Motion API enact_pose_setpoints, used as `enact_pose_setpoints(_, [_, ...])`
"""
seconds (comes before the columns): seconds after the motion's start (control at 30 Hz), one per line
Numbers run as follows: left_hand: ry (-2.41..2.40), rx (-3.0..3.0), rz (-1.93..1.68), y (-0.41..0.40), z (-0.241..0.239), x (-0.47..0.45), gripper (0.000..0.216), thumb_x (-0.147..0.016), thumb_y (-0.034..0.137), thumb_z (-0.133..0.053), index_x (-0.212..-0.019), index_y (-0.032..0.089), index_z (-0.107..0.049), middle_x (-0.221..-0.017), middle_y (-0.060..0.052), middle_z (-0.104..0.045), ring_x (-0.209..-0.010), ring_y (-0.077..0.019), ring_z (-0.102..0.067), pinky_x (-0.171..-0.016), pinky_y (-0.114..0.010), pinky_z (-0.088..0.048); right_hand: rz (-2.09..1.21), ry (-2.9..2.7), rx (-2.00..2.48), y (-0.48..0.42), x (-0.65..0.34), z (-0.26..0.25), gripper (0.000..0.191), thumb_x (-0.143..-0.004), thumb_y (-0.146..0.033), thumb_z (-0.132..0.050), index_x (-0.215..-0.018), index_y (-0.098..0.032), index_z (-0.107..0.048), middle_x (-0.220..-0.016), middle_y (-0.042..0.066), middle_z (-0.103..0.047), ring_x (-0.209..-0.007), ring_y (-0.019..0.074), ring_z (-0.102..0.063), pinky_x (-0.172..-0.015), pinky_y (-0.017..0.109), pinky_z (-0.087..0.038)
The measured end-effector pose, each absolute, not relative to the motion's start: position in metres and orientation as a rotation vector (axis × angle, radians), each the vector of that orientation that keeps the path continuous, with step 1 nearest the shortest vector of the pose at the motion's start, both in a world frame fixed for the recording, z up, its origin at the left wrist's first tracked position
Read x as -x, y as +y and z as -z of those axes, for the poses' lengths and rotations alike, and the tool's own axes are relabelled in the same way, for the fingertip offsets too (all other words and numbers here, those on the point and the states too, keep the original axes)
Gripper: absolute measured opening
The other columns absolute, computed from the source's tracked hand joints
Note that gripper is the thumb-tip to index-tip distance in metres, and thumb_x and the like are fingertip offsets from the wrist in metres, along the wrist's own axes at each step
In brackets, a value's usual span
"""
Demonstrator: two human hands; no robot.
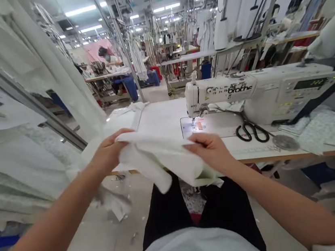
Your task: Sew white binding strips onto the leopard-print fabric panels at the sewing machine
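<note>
The left hand [109, 154] and right hand [209, 151] both hold a white cloth [156, 159] up over the person's black trousers [166, 215], just in front of the desk [162, 116] edge. The left grip is clenched on the cloth's upper fold, fingers curled over it. The right grip also grasps the cloth, its fingers [196, 139] laid across the top. Between the hands the cloth sags in thick folds, and one end droops toward the lap.

Beyond the hands stands a white sewing machine [257, 90], with "brother" in black on its arm, the last letters a little unclear. A display panel [310, 83] on its right end glows, but its digits are too blurred to read. Light falls on the needle plate [198, 125]. Black-handled scissors [251, 131] lie on the desk beside the machine, near a gray disc [285, 142]. Pale patterned fabric pieces [327, 134] are piled at the desk's right end. White garments [28, 134] hang at the left, and a co-worker [106, 57] sits at another desk far back.
</note>
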State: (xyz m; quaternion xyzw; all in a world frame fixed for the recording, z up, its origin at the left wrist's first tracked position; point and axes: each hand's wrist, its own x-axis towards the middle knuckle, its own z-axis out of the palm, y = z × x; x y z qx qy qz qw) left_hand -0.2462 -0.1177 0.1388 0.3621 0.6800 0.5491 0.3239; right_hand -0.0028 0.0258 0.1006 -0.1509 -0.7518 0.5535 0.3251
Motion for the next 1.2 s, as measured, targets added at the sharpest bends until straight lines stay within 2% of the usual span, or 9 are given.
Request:
enact_pose_setpoints(0.13, [2.098,-0.923,-0.832,-0.199,-0.059,0.283,0.04,-0.067,0.047,-0.052,-0.087,0.015,-0.063,-0.079,-0.005,-0.065,-0.073,-0.0227,-0.06,-0.065,-0.031,-0.048,-1.735,-2.566,0.207,-0.015,0.013,-0.01,0.028,-0.078,-0.033,-0.061,-0.058,-0.017,-0.05,-0.055,-0.006,-0.037,-0.053,0.0082,-0.034,-0.049,0.021,-0.025])
enact_pose_setpoints(0.27, [2.124,-0.898,-0.276,-0.252,0.009,0.276,0.025,-0.055,0.036,-0.058,-0.069,0.016,-0.066,-0.077,-0.007,-0.068,-0.084,-0.0284,-0.061,-0.079,-0.036,-0.046,-1.933,-2.626,0.259,-0.049,0.012,0.082,0.021,-0.071,-0.026,-0.065,-0.058,-0.015,-0.054,-0.054,-0.006,-0.042,-0.053,0.0087,-0.038,-0.049,0.02,-0.027])
enact_pose_setpoints(0.37, [2.111,-0.911,-0.251,-0.244,0.029,0.247,0.037,-0.057,0.036,-0.064,-0.089,0.018,-0.068,-0.101,-0.009,-0.067,-0.101,-0.029,-0.057,-0.089,-0.035,-0.041,-1.952,-2.587,0.316,-0.054,0.016,0.109,0.021,-0.072,-0.03,-0.065,-0.06,-0.015,-0.057,-0.058,-0.005,-0.046,-0.058,0.0102,-0.041,-0.053,0.02,-0.03])
enact_pose_setpoints(0.47, [1.934,-1.088,-0.471,-0.207,0.035,0.207,0.053,-0.073,0.045,-0.057,-0.122,0.024,-0.052,-0.121,-0.005,-0.057,-0.107,-0.02,-0.052,-0.087,-0.026,-0.042,-1.944,-2.543,0.346,-0.048,0.029,0.102,0.025,-0.075,-0.037,-0.063,-0.064,-0.015,-0.059,-0.057,-0.005,-0.045,-0.058,0.0104,-0.041,-0.054,0.021,-0.03])
enact_pose_setpoints(0.53, [1.737,-1.174,-0.544,-0.184,0.036,0.185,0.042,-0.078,0.046,-0.052,-0.11,0.02,-0.058,-0.097,-0.004,-0.063,-0.085,-0.0163,-0.056,-0.071,-0.023,-0.044,-1.945,-2.524,0.35,-0.04,0.036,0.09,0.029,-0.077,-0.041,-0.059,-0.066,-0.015,-0.059,-0.056,-0.005,-0.044,-0.056,0.0099,-0.039,-0.053,0.022,-0.029])
enact_pose_setpoints(0.67, [1.696,-1.206,-0.537,-0.174,0.033,0.173,0.032,-0.083,0.042,-0.047,-0.076,0.015,-0.062,-0.064,0.002,-0.053,-0.06,-0.0104,-0.045,-0.056,-0.02,-0.035,-2.021,-2.524,0.34,-0.019,0.028,0.074,0.038,-0.076,-0.05,-0.059,-0.06,-0.015,-0.055,-0.054,-0.005,-0.041,-0.053,0.009,-0.037,-0.049,0.021,-0.027])
enact_pose_setpoints(0.93, [1.609,-1.408,-0.268,-0.199,0.01,0.178,0.033,-0.086,0.037,-0.045,-0.067,0.016,-0.061,-0.066,0.0,-0.055,-0.058,-0.0101,-0.043,-0.053,-0.021,-0.031,-2.197,-2.564,0.337,0.01,-0.008,0.081,0.036,-0.074,-0.051,-0.058,-0.069,-0.015,-0.06,-0.058,-0.003,-0.05,-0.052,0.0101,-0.044,-0.049,0.022,-0.034])
enact_pose_setpoints(1.1, [1.688,-1.34,-0.497,-0.172,0.009,0.16,0.036,-0.09,0.042,-0.035,-0.091,0.019,-0.062,-0.088,-0.003,-0.06,-0.078,-0.0154,-0.051,-0.067,-0.024,-0.038,-2.037,-2.591,0.299,0.004,0.008,0.051,0.028,-0.076,-0.042,-0.059,-0.067,-0.015,-0.059,-0.057,-0.004,-0.045,-0.054,0.0098,-0.039,-0.05,0.022,-0.031])
enact_pose_setpoints(1.2, [1.687,-1.255,-0.589,-0.157,0.018,0.15,0.035,-0.088,0.046,-0.039,-0.081,0.017,-0.058,-0.068,0.001,-0.049,-0.061,-0.0118,-0.042,-0.054,-0.022,-0.032,-1.87,-2.582,0.326,-0.001,0.02,0.026,0.024,-0.08,-0.037,-0.056,-0.069,-0.016,-0.059,-0.063,-0.002,-0.047,-0.06,0.0113,-0.041,-0.055,0.023,-0.032])
